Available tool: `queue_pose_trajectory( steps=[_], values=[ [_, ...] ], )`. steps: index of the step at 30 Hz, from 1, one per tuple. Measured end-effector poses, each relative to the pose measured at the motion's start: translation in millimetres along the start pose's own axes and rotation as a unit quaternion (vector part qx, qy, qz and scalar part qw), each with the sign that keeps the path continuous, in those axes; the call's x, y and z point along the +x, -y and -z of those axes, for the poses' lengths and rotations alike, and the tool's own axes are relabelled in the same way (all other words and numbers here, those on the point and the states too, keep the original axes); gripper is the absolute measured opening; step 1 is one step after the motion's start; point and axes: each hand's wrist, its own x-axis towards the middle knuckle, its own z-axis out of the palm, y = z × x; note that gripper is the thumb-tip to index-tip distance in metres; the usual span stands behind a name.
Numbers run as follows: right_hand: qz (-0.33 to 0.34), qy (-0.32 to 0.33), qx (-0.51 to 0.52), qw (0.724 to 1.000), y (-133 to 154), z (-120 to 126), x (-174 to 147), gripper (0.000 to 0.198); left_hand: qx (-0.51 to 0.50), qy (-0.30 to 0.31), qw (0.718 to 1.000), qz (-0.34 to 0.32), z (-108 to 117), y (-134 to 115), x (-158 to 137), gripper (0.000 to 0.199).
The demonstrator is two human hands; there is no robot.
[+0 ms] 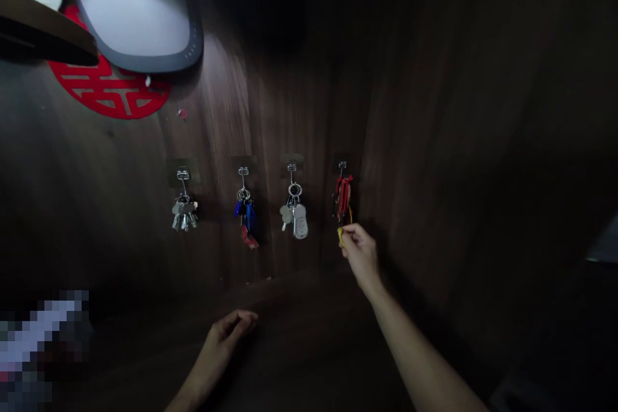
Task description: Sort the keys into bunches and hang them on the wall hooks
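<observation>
My right hand (358,251) pinches a small yellow tag (340,237) at the lower end of a red cord bundle (343,196). The bundle hangs from the rightmost metal hook (342,166) on the dark wood panel, with darker pieces beside it that I cannot make out. Lower and to the left, my left hand (230,329) hovers with curled fingers and the thumb against them. Nothing shows in it, and it touches none of the hanging things.
Left of the red bundle hang keys with a grey remote (300,222), keys with blue and red tags (250,215), and a bunch of metal keys (184,214). A grey cap (135,19), a red round cutout (116,93) and a shelf edge (53,29) are at upper left.
</observation>
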Motion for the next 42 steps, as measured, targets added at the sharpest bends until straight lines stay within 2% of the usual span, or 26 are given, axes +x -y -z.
queue_pose_trajectory(
  steps=[7, 11, 18, 25, 31, 42],
  values=[
    [0.055, -0.063, -0.011, 0.996, 12.3, 1.9, 52.0, 0.023, 0.020, 0.002, 1.000, -0.002, -1.2, 0.1, 0.1, 0.038],
    [0.122, -0.111, -0.072, 0.984, 18.8, -3.3, 79.8, 0.018, 0.021, 0.008, 1.000, -0.001, -1.5, -1.2, 0.3, 0.039],
    [0.159, -0.125, -0.141, 0.969, 29.4, -10.4, 111.4, 0.018, 0.033, 0.003, 0.999, -0.005, -1.2, -1.5, 1.2, 0.037],
    [0.169, -0.117, -0.199, 0.958, 26.7, -14.2, 115.8, 0.024, 0.021, 0.005, 1.000, -0.001, -1.2, -1.3, 1.6, 0.043],
    [0.170, -0.113, -0.208, 0.957, 17.1, -16.6, 110.7, 0.030, 0.019, 0.002, 1.000, 0.002, -2.3, -1.9, 2.3, 0.044],
    [0.141, -0.133, -0.136, 0.971, -5.3, -24.2, 94.5, 0.038, 0.027, 0.009, 1.000, -0.004, -1.4, -2.6, 0.0, 0.041]
  ],
)
